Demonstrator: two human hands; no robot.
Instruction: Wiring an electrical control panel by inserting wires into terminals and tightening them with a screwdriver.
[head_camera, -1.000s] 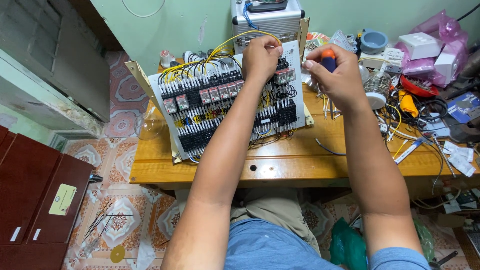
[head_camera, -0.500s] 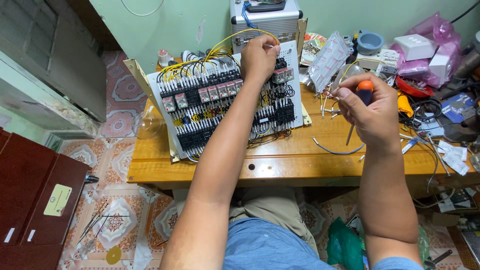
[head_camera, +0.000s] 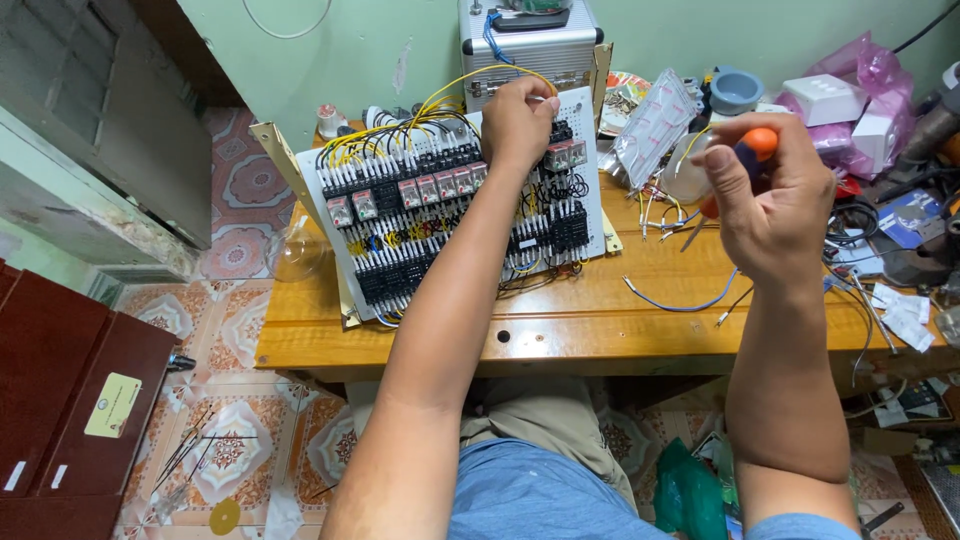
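- On the wooden workbench (head_camera: 560, 330) a white control panel (head_camera: 455, 215) stands tilted, its face packed with black relays, terminal blocks and yellow wires (head_camera: 440, 100) that loop over its far edge.
- At the panel's far right corner, the left hand (head_camera: 518, 122) is closed in a loose fist, fingertips pinched at the top of the board where a yellow wire arcs in; what exactly they pinch is hidden.
- To the right of the panel, the right hand (head_camera: 775, 205) hovers above the bench with fingers curled tight round a screwdriver (head_camera: 735, 170); its orange handle end pokes out of the fist, the thin shaft slanting down to the left.
- Just beneath that hand, a loose blue wire (head_camera: 680, 302) lies curved on the bare wood.
- Behind the panel, against the green wall, sits a silver metal case (head_camera: 530, 50).
- Far right, the bench is crowded with pink plastic bags (head_camera: 870, 75), white boxes (head_camera: 825, 98) and tangled cables.
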